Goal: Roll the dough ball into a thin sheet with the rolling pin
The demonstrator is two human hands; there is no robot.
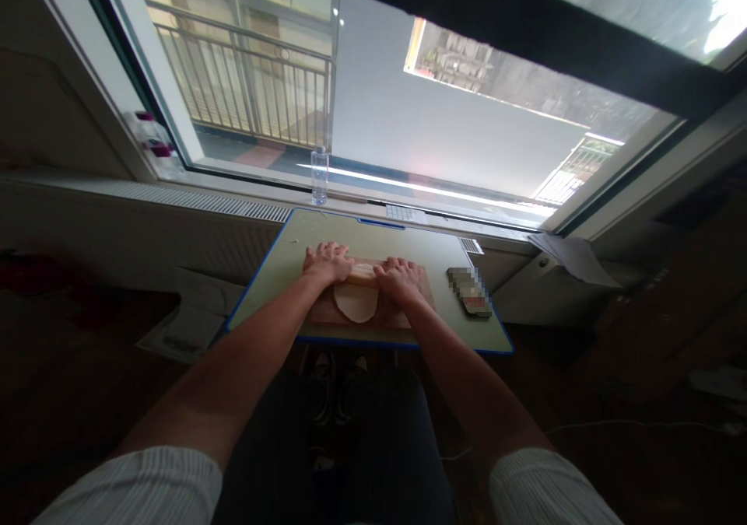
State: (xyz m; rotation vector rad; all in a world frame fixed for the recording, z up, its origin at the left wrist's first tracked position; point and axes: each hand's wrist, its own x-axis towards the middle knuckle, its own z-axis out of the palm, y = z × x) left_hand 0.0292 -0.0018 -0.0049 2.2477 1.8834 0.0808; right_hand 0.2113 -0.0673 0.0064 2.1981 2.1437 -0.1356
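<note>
A flat, pale sheet of dough (355, 306) with a rounded near edge lies on a wooden board (398, 320). Across it runs a light wooden rolling pin (362, 277), and dough also shows just beyond the pin. My left hand (327, 262) bears down on the pin's left end, fingers curled over it. At the other end my right hand (401, 279) grips it in the same way. Both palms and most of the pin's ends are hidden under the hands.
The board rests on a small green table (274, 276) with a blue rim. A blurred-out, phone-like object (470, 292) lies at its right side. A clear bottle (319, 176) stands on the windowsill behind. Papers (575, 259) hang over a ledge at right. A radiator (227, 202) runs below the window.
</note>
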